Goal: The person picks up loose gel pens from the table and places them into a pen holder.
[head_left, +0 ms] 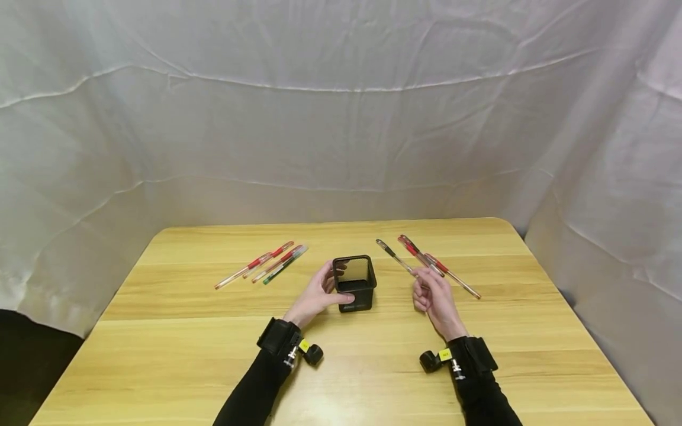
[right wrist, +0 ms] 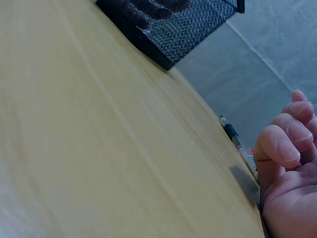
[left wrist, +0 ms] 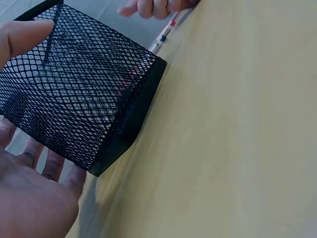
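Head view: mesh holder [head_left: 360,290] between left hand's [head_left: 318,294] thumb and fingers

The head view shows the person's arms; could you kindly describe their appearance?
The left arm and right arm wear black sleeves. Each has a wide black wristband with silvery metal hardware, a small black rounded camera and a yellow label, its print too small to read.
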`<state>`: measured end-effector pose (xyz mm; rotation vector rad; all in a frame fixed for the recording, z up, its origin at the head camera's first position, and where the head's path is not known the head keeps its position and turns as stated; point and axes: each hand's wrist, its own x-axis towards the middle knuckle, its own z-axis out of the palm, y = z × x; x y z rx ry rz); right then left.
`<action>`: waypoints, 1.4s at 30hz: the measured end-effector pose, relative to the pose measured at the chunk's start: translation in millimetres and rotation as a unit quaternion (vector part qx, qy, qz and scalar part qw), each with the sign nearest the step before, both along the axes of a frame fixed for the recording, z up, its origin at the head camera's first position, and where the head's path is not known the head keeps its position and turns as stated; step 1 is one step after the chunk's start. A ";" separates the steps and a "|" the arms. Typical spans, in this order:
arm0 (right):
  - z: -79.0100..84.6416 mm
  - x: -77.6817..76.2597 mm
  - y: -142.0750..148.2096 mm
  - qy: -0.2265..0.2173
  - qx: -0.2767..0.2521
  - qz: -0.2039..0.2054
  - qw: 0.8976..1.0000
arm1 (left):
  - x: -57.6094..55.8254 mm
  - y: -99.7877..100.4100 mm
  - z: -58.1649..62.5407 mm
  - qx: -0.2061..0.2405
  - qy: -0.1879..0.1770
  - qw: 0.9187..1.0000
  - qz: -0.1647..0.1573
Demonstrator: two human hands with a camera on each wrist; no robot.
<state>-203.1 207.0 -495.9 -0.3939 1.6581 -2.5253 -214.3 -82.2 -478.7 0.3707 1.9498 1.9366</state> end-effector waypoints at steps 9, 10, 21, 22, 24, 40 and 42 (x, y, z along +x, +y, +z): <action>3.8 -0.5 -2.8 -0.017 0.010 -0.008 1.000 | 20.6 -8.6 -13.2 0.063 0.071 0.995 -0.037; 4.7 -0.9 -2.5 -0.024 0.016 -0.009 1.000 | 21.2 -8.3 -14.2 0.069 0.077 0.994 -0.040; 33.4 -32.9 -1.6 -0.071 0.333 -0.086 0.936 | 23.5 -3.1 -17.4 0.087 0.104 0.990 -0.046; 37.2 -37.2 -3.1 -0.054 0.386 -0.090 0.916 | 23.3 -3.3 -17.7 0.087 0.104 0.990 -0.047; 43.9 -45.6 -6.7 -0.009 0.482 -0.093 0.871 | 23.1 -4.0 -18.2 0.092 0.103 0.989 -0.051; 65.4 -89.8 -34.4 -0.007 0.795 -0.023 0.606 | 22.7 -1.3 -20.8 0.128 0.114 0.983 -0.063; 66.7 -91.8 -37.8 -0.005 0.804 -0.021 0.594 | 22.8 -1.6 -20.1 0.127 0.111 0.984 -0.065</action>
